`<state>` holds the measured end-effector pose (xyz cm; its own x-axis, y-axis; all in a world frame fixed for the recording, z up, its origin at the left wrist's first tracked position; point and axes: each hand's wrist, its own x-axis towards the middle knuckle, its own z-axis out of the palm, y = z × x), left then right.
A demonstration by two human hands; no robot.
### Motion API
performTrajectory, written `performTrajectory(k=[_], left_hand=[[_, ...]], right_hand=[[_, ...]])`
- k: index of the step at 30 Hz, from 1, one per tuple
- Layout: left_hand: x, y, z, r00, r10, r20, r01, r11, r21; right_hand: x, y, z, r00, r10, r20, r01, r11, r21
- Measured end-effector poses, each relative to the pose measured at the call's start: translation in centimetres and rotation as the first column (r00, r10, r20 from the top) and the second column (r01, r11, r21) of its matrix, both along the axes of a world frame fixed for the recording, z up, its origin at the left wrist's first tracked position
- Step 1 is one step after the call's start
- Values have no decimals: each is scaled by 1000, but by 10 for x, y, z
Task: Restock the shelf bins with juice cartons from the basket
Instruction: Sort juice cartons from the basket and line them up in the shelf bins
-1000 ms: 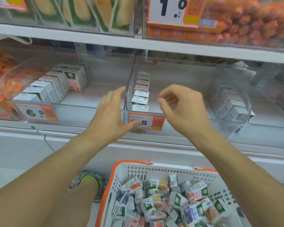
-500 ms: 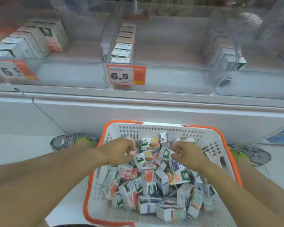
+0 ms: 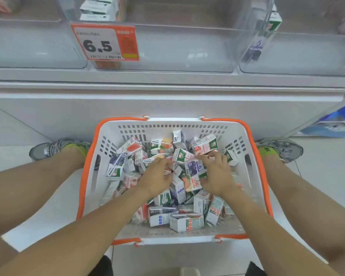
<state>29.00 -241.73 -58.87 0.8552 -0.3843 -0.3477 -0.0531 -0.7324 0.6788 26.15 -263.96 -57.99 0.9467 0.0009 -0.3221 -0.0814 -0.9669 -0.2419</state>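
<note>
While both hands are down among the small printed juice cartons (image 3: 187,180) heaped in the white slotted plastic basket with orange rim (image 3: 92,156), the step in hand looks like picking the next cartons. The left hand (image 3: 155,178) is curled with fingertips pinching toward a carton at its one o'clock; the right hand (image 3: 217,174) has fingers spread over the pile, thumb near a green-and-white carton (image 3: 182,156) — whether either has a firm hold I cannot tell. Better to take cartons of one flavour, squared up by their flat sides, than to grab at crushable corners.

At twelve o'clock the clear plastic shelf bins (image 3: 167,52) sit on a white shelf, one bearing an orange price tag reading 6.5 (image 3: 106,42) — mostly bare inside. Pale floor tiles surround the basket, grey trainers (image 3: 54,149) at nine and three.
</note>
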Motion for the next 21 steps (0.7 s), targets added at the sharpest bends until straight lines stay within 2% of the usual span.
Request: performTrajectory(k=[2,6,10,13,18,21], left_hand=[[10,-6,2,997,73,-13,-74,997,-34],[25,-22,4,978,186,-91,-193,978,-80],[32,-41,5,963,218,-157,-227,973,-42],[39,-46,4,925,311,-218,-327,944,-42],[49,-50,5,892,382,-243,-390,921,15],[49,-46,6,855,425,-298,-441,897,15]], right_hand=[[-1,0,1,999,-34,9,34,999,36],[-5,-5,7,997,-63,-36,70,964,256],[-16,-9,9,997,-79,-9,78,948,310],[-18,-7,9,994,-110,-12,107,928,358],[-16,-5,5,964,-263,-40,248,836,490],[-10,-6,6,946,-292,-144,321,771,549]])
